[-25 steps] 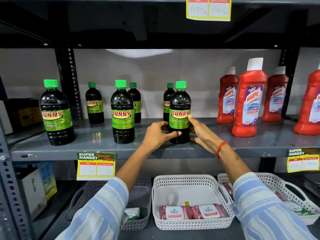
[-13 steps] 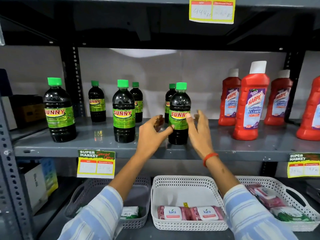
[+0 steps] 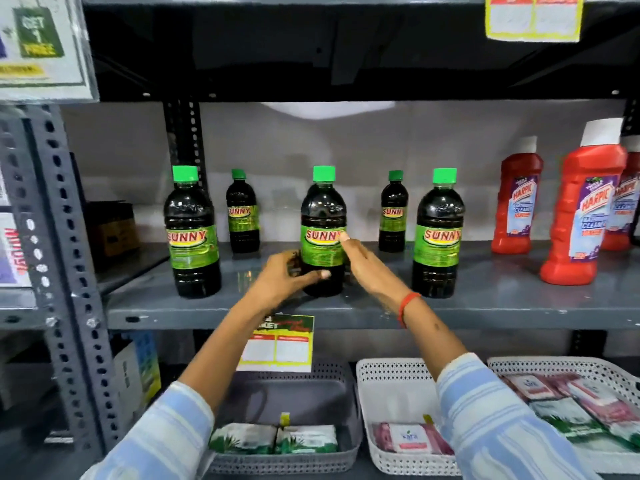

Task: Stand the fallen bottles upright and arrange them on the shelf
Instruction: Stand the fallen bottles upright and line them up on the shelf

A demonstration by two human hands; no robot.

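Five dark Sunny bottles with green caps stand upright on the grey shelf (image 3: 485, 306). Three are in front: left (image 3: 192, 233), middle (image 3: 323, 230), right (image 3: 438, 233). Two smaller-looking ones stand behind (image 3: 242, 213) (image 3: 393, 213). My left hand (image 3: 282, 277) wraps the lower part of the middle bottle, thumb across its front. My right hand (image 3: 367, 268) lies flat against that bottle's right side, a fingertip on the label.
Red Harpic bottles (image 3: 581, 216) stand at the shelf's right end. A perforated steel post (image 3: 52, 237) rises at left. Below hang a price tag (image 3: 277, 341), a grey basket (image 3: 349, 403) and white baskets (image 3: 391, 367) with packets. The upper shelf is close overhead.
Both hands left the right front bottle and moved left onto the middle front bottle. The view has shifted left and closer to the shelf.
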